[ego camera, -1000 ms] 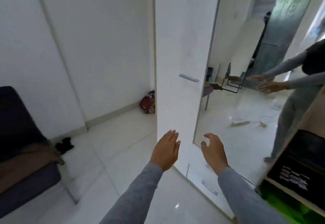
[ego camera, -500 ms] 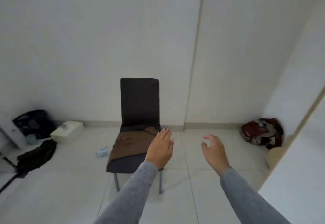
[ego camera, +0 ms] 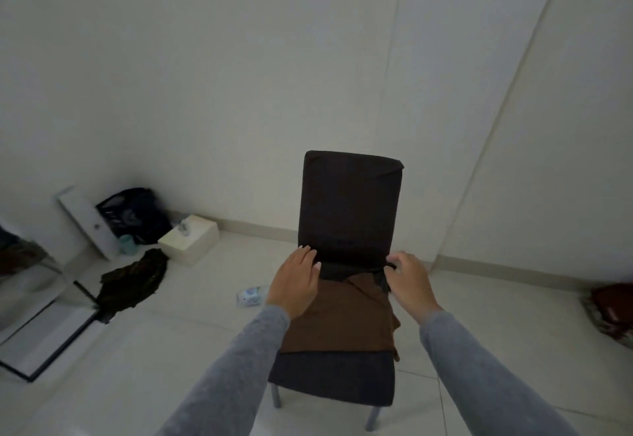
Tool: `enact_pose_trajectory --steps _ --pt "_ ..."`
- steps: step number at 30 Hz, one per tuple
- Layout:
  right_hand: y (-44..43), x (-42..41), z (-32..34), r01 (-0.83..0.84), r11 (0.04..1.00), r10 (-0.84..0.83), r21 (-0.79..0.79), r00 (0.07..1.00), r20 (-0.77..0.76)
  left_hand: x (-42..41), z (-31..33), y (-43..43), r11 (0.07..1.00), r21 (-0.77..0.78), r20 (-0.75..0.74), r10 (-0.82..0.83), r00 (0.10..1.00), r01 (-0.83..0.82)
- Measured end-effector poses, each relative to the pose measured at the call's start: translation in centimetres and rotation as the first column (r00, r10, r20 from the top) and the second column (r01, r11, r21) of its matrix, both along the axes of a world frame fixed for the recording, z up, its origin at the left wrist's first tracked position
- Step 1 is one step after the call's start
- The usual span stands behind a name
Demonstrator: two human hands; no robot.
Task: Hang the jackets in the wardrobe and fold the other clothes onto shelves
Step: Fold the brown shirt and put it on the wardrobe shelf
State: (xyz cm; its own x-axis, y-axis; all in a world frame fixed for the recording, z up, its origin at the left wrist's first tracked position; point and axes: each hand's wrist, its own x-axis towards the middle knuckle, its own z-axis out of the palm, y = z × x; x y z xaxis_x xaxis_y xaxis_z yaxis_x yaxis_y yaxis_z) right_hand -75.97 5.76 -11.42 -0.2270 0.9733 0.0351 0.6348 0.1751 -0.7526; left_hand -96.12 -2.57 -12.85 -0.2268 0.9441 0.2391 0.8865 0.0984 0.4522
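One chair (ego camera: 349, 202), one brown garment (ego camera: 339, 319), one dark garment (ego camera: 132, 281), one white box (ego camera: 190, 240)

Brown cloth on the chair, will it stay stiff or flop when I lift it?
Probably floppy: the brown cloth lies creased and one edge droops off the chair seat. Likely light, since it looks thin. Lifted by one corner, it would probably hang and unfold.

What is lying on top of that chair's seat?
A brown garment lies flat on the chair seat, with a dark cloth at its back edge. Anything beneath them is covered.
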Motion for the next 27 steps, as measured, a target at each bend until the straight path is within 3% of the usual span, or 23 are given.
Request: enact_pose_trajectory --steps 3,7,12,17,27 --pt "3.3 -1.8 -1.5 0.040 0.999 -0.039 -0.018 0.999 0.004 -2.7 -1.3 4.8 0.998 -0.057 0.007 -0.039 0.999 0.040" --pt "7.6 -3.6 -4.0 0.229 0.971 -0.230 -0.065 0.973 -0.003 -5.7 -3.2 12.8 0.975 -0.127 0.000 -0.183 0.983 0.182" --pt "10.3 -6.3 -8.0 0.420 0.879 -0.431 -0.225 0.902 -0.002 -9.0 -5.4 20.2 0.893 -0.226 0.033 -0.393 0.919 0.389" --pt "11.4 -7.9 -11.2 0.560 0.761 -0.582 -0.326 0.812 0.036 -10.6 -8.6 25.3 0.806 -0.331 0.085 -0.492 0.866 0.490" --pt "13.5 -5.1 -22.6 0.653 0.592 -0.676 -0.473 0.722 0.151 -5.7 -19.9 32.8 0.624 -0.520 0.154 -0.603 0.783 0.583"
